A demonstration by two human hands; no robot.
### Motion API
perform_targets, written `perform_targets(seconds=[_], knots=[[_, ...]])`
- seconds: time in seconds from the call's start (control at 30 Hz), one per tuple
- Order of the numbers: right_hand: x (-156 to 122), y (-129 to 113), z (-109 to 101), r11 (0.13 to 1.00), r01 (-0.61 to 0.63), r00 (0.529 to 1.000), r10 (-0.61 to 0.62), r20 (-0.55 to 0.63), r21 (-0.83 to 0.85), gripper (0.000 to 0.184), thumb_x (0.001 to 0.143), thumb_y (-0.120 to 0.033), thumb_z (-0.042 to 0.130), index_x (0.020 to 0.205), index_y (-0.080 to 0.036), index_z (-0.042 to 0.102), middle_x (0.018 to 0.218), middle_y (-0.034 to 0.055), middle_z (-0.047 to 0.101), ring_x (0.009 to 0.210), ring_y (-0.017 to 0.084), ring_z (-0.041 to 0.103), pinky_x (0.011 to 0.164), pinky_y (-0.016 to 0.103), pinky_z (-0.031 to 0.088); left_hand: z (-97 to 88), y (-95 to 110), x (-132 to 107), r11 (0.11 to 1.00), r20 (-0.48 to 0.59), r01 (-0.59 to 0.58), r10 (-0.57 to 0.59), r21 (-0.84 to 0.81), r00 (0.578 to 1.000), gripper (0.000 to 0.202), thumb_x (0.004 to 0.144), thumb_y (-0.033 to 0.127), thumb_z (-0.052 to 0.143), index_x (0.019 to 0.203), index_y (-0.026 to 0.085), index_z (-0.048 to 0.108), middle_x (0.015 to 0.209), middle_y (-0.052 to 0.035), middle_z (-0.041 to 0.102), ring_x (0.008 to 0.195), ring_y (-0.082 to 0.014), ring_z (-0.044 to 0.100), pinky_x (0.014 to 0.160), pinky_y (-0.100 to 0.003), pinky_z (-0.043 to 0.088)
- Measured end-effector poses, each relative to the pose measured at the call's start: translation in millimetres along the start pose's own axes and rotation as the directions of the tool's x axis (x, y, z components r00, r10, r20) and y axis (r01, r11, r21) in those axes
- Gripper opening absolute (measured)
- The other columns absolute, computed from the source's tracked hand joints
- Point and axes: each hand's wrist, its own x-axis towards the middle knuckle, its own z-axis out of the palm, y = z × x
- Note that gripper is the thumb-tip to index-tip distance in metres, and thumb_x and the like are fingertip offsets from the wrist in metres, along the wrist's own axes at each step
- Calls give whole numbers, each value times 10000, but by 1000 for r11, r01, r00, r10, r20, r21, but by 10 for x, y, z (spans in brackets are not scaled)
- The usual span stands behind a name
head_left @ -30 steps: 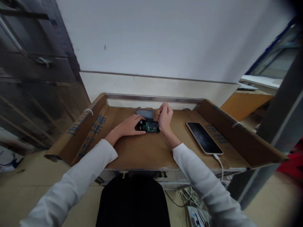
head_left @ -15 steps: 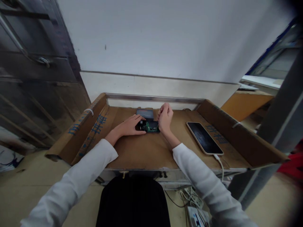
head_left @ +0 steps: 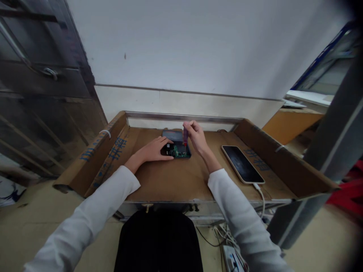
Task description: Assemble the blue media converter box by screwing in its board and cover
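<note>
Left hand (head_left: 154, 149) clasping the dark case (head_left: 178, 145) at left; right hand (head_left: 198, 139) gripping a screwdriver (head_left: 185, 136) over its right part.

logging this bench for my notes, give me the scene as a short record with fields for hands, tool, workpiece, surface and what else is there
left hand: spread around the left end of a black case
right hand: grips a purple-handled screwdriver
tool angle: near upright, tip down at the board; contact unclear
workpiece: green circuit board inside the case
surface: brown cardboard with raised sides
to the right: phone, screen up, white cable plugged in
</note>
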Motion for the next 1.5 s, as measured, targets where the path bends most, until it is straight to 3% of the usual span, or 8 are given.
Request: perform_targets(seconds=[0.13,0.3,0.47,0.7,0.93,1.1,1.27,1.5], knots=[[8,-81,-85,986,-134,976,113,187,102,328,743,-498,679,756,-193,557,666,-31,522,585,89,499,536,225,423,-19,13,-3,1000,8,16,-16,-11,1000,601,771,600,598,1211,200,513,1143,-101,564,1072,-276,521,948,-412,409],[-37,-167,-45,907,-350,896,252,367,233,378,802,-565,584,745,-209,470,574,-74,337,482,62,345,506,216,372,-24,5,1,999,8,12,-12,-31,1000,588,768,595,602,1204,208,520,1154,-100,558,1080,-280,517,953,-419,402],[-48,-113,1,917,-310,936,248,251,249,384,786,-545,617,815,-261,360,524,-110,282,426,60,243,434,188,228,-14,-5,2,1000,3,6,-6,-24,1000,597,767,597,606,1204,201,518,1139,-104,557,1075,-272,516,954,-413,405],[-27,-142,-108,959,-183,964,131,233,216,359,723,-339,726,724,-221,386,737,-49,550,647,86,543,635,244,425,-7,9,-11,1000,4,12,-12,4,1000,592,786,598,585,1217,201,501,1141,-98,552,1083,-265,511,961,-408,408],[-33,-195,-102,919,-319,898,216,382,230,268,809,-446,609,768,-205,499,592,-54,379,515,83,387,546,257,372,-3,12,-7,1000,3,12,-12,0,1000,581,781,591,595,1203,202,508,1144,-99,555,1072,-266,518,955,-414,414],[-32,-177,-56,905,-328,924,248,289,270,306,824,-485,594,810,-246,403,567,-83,319,465,70,302,483,215,293,12,-7,-8,1000,-7,2,-2,1,1000,576,779,582,601,1206,208,502,1146,-101,551,1073,-268,516,955,-415,413],[3,-94,-79,946,-232,960,185,212,227,436,751,-470,681,799,-273,295,551,-121,429,478,77,413,549,224,391,9,-14,-9,1000,-3,5,-5,-7,1000,588,776,591,597,1219,216,501,1141,-99,551,1081,-273,513,957,-418,408],[19,-76,-125,988,-126,981,110,158,92,362,726,-471,708,788,-237,439,699,-55,579,631,98,559,612,257,450,10,-23,-7,1000,-7,5,-5,-23,1000,589,772,594,600,1221,225,504,1144,-88,554,1075,-265,512,959,-411,404]])
